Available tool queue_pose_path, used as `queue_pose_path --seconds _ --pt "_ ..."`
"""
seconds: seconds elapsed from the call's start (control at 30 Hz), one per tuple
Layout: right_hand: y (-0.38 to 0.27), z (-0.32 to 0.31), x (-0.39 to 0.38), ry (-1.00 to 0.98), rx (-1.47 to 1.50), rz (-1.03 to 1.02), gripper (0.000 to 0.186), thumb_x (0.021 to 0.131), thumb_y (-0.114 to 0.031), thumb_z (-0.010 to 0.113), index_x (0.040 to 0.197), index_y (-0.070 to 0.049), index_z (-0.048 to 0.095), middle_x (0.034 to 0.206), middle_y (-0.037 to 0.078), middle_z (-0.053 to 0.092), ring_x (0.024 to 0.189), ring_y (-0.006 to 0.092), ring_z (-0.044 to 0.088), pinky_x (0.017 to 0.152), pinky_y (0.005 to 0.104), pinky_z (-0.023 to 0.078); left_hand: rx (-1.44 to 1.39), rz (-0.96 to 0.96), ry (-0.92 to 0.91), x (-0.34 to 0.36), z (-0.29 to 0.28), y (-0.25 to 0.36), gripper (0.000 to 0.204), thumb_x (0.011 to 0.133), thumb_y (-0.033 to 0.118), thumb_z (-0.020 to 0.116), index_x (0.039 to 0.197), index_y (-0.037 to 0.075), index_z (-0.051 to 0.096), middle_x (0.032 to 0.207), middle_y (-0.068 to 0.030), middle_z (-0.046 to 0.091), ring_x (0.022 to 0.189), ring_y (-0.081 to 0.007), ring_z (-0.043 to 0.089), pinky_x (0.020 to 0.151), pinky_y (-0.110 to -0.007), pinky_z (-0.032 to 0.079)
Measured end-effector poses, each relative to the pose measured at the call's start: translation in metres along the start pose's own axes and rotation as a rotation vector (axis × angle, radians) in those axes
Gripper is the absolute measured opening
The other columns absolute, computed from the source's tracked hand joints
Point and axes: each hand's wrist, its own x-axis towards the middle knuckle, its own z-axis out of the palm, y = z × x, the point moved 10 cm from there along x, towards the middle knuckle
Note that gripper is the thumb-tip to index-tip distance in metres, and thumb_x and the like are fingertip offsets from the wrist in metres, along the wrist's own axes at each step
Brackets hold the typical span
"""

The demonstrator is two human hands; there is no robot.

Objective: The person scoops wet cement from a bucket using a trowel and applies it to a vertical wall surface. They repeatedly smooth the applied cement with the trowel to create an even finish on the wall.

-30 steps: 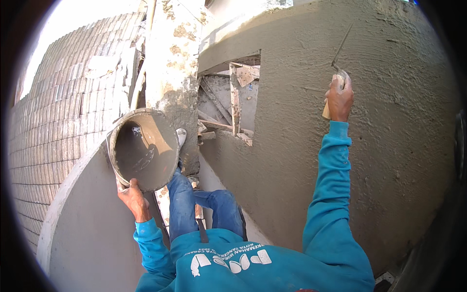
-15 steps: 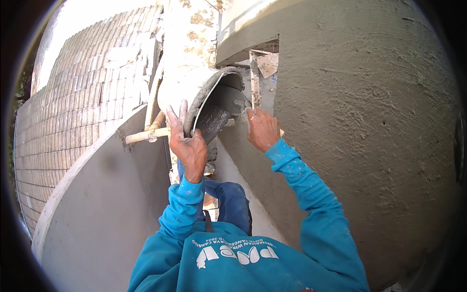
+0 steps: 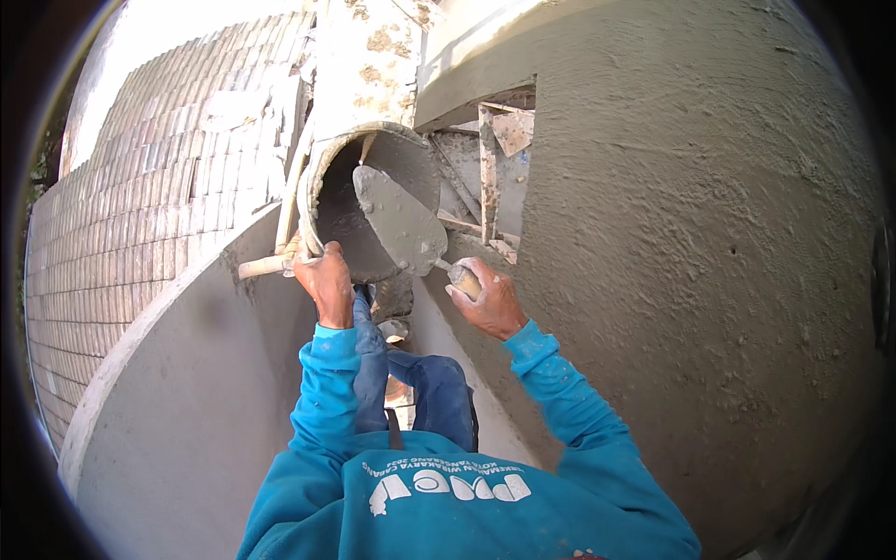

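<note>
A mortar-smeared bucket (image 3: pixel 422 161) leans with its mouth toward me, its inside coated grey. My left hand (image 3: pixel 327 287) is closed on the bucket's near rim, thumb over the edge. In my right hand (image 3: pixel 493 301) is the light-coloured handle of a trowel, with the fingers wrapped round it. The trowel's blade (image 3: pixel 403 227) is covered in wet grey mortar and lies across the front of the bucket's mouth, its tip pointing up and left. How much mortar sits deep in the bucket is hidden in shadow.
A freshly plastered wall (image 3: pixel 691 243) rises on the right, with a rectangular opening (image 3: pixel 509 173) in it. On the left are a low curved wall (image 3: pixel 205 373), roof tiles (image 3: pixel 159 159) beyond it, and a bamboo pole (image 3: pixel 264 266). A stained plank (image 3: pixel 366 70) runs away behind the bucket.
The bucket has turned from a steep tilt so its mouth faces me more. The trowel blade has come into view before it. My left hand has shifted down and left along the rim.
</note>
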Motion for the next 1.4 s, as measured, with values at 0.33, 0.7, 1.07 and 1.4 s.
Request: queue_pose_path --seconds 0.33,0.7,1.07,1.4 --pt "0.123 -0.237 0.066 0.515 0.303 0.426 0.033 0.095 -0.029 0.057 0.113 -0.001 0.057 0.073 0.003 0.057 0.053 0.0084 0.054 0.044 0.0258 0.045 0.101 0.068 0.171 0.019 -0.081 0.014 0.028 0.077 -0.006 0.056 0.105 -0.007 0.06 0.075 0.0024 0.051 0.06 -0.0069 0.04 0.052 -0.025 0.034" --pt "-0.033 -0.121 -0.072 0.128 -0.343 0.049 0.048 0.081 -0.019 0.069 0.126 -0.005 0.056 0.099 0.017 0.066 0.089 0.0349 0.067 0.073 0.0446 0.052 0.285 0.176 0.002 -0.053 -0.037 0.034 0.038 0.074 0.001 0.061 0.11 -0.01 0.063 0.077 -0.0069 0.063 0.064 -0.0135 0.052 0.063 -0.03 0.047" --pt "0.013 -0.013 -0.083 -0.007 -0.531 0.004 0.045 0.076 -0.016 0.067 0.117 -0.001 0.06 0.104 0.02 0.064 0.09 0.0392 0.066 0.075 0.0498 0.052 0.042 0.286 -0.346 -0.158 0.044 0.052 0.078 0.071 -0.014 0.047 0.147 -0.001 0.035 0.143 -0.0147 0.052 0.123 -0.0166 0.054 0.096 -0.024 0.044" --pt "-0.014 -0.028 -0.096 0.085 -0.123 -0.09 0.041 0.083 -0.025 0.072 0.112 0.0 0.06 0.099 0.022 0.067 0.088 0.0404 0.066 0.077 0.0438 0.053 -0.071 -0.005 -0.226 -0.094 0.013 -0.006 0.059 0.075 -0.007 0.057 0.132 -0.015 0.049 0.107 -0.0142 0.066 0.09 -0.0181 0.061 0.083 -0.029 0.049"
